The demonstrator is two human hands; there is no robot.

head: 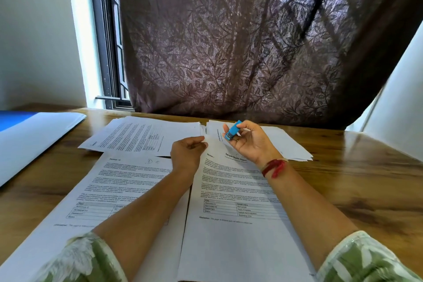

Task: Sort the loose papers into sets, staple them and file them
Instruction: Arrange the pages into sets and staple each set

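Observation:
A small blue stapler (233,131) is held in my right hand (250,142), palm up, above the top of the near right paper set (235,192), headed "Sample Health Report". My left hand (186,152) pinches the top left corner of that same set. To its left lies another printed set (109,192) marked "D" by hand. Two more paper piles lie farther back: one at the back left (142,135) and one at the back right (286,144), partly hidden behind my right hand.
A file folder (34,135), white with a blue inner face, lies open at the table's left edge. The wooden table (366,181) shows bare wood on the right. A dark patterned curtain (251,41) and a window frame (105,41) stand behind the table.

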